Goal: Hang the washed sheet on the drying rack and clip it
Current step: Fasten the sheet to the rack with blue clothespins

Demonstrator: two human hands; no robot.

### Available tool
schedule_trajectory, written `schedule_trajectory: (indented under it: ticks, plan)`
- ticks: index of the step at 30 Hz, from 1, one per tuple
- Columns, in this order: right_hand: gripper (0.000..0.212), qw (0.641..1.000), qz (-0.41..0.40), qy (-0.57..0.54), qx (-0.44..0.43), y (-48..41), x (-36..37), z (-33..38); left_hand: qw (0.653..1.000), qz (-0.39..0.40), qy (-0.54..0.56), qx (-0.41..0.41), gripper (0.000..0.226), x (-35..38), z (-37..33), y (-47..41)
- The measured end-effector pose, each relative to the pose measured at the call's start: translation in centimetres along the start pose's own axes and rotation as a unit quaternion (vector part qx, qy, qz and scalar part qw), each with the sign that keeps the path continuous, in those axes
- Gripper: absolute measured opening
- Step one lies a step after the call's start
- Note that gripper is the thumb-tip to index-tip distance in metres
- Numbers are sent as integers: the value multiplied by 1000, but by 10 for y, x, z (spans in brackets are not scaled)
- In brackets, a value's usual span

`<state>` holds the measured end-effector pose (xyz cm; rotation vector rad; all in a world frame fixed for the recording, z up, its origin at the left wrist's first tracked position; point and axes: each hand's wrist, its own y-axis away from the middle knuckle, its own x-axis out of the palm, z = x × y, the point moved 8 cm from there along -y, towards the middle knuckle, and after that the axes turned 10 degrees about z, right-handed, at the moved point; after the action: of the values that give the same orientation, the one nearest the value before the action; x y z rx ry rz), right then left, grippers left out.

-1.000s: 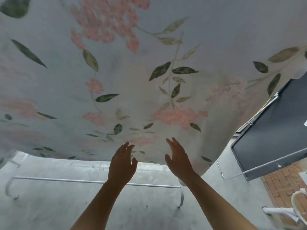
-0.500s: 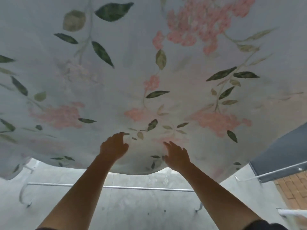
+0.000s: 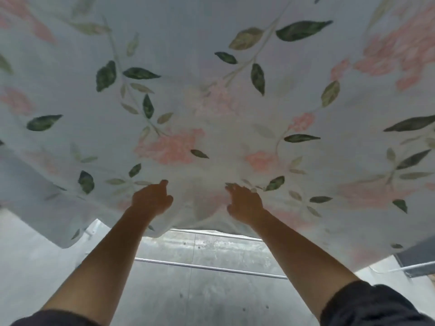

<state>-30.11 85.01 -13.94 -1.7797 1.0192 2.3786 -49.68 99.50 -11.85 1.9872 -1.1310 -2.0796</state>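
My left hand (image 3: 151,200) and right hand (image 3: 244,203), open a second ago, now clutch the pale floral fabric sheet (image 3: 211,102), ready for straightening.

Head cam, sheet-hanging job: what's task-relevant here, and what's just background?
Job:
floral sheet
left hand and right hand, both gripping it near its lower edge
metal rail below, likely part of the rack

Background:
concrete floor
dark panel at right
dark sleeves

No readable text, label or number anywhere.
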Motion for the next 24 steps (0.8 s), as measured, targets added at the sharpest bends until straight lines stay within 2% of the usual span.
schedule_trajectory:
  ticks: [1,4,7,9,12,14,15,16,17,18,19,20,21,22,23,24]
  plan:
    - [58,1000,-10,16,-20,8,11,11,1000,-23,-1,10,54,9,8,7]
    - [62,996,-11,46,-72,20,27,46,999,-28,25,17,54,41,37,24]
    - [70,992,-61,43,-103,26,8,95,991,-130,14,34,63,22,64,42]
    - [74,977,-158,47,-138,34,-23,137,966,-250,25,57,68,-17,82,54]
    - [75,920,-337,39,-195,45,-85,205,912,-401,53,69,72,-93,123,62]
    - [73,884,-423,33,-194,38,-123,250,877,-467,82,73,75,-140,159,57]
    - [71,877,-444,32,-178,28,-136,264,868,-486,81,65,77,-156,173,49]
    - [70,880,-447,47,-154,11,-140,274,873,-480,63,57,79,-166,187,35]
    - [70,901,-411,72,-120,-15,-135,281,901,-431,30,47,80,-170,203,11]
    - [68,934,-332,100,-84,-46,-119,284,942,-334,0,33,78,-162,222,-19]
    - [63,972,-204,103,-44,-79,-91,284,979,-205,-9,13,73,-146,247,-50]
    - [53,995,-60,83,-3,-99,-56,277,997,-82,-4,-16,63,-125,267,-70]
    - [42,997,53,53,27,-104,-28,276,999,-5,13,-45,52,-110,287,-78]
    - [36,995,94,31,31,-102,-13,281,998,-5,35,-53,42,-104,302,-78]
    - [34,997,62,35,5,-101,-12,295,995,-69,55,-37,36,-110,312,-75]
    - [33,998,-28,39,-39,-98,-22,313,981,-178,72,-9,33,-122,318,-66]
